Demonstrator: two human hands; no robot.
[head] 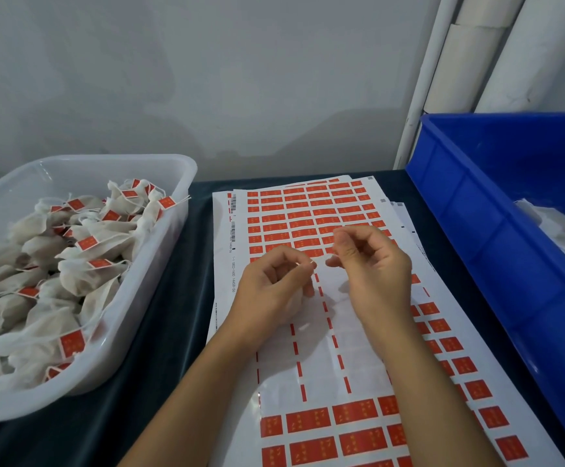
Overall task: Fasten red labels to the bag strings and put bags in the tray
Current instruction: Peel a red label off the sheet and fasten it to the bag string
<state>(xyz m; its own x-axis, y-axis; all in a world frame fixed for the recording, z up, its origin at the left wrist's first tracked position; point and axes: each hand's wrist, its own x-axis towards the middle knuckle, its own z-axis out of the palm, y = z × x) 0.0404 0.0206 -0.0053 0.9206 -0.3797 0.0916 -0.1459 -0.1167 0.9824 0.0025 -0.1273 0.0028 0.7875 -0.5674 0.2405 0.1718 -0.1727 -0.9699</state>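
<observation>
Both hands' fingers (308, 266) | pinch string (319, 262), seemingly | over labels (311, 210)

bag (296, 303): mostly hidden under left hand (271, 291) | blue bin (496, 251): cut off right

Two hands (274, 284) are showing, two containers are sitting on the table, one white tray (159, 264) and one blue bin (476, 230) (bags too heaped to count), and several label sheets (308, 210) are lying stacked between them.
</observation>
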